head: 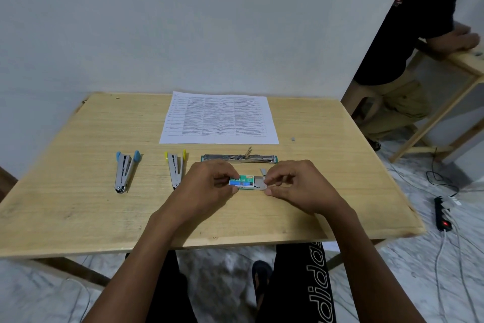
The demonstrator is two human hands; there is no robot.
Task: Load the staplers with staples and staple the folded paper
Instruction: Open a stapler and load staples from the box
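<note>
A small green staple box (243, 182) rests on the wooden table (78, 207), gripped at its left end by my left hand (209, 186). My right hand (296, 186) pinches the box's grey inner tray (260, 184), which sticks out of the right end. Behind the hands a green stapler (239, 158) lies fully swung open flat. A yellow-tipped stapler (176, 168) lies open in a V just left of my left hand. Farther left, a blue-tipped stapler (125, 170) is open the same way. A printed paper sheet (218, 119) lies flat at the table's far edge.
A wall stands right behind the table. At the right, a person in a black shirt (408, 34) leans on a wooden stand (461, 73). A black power strip (442, 214) and cables lie on the floor to the right.
</note>
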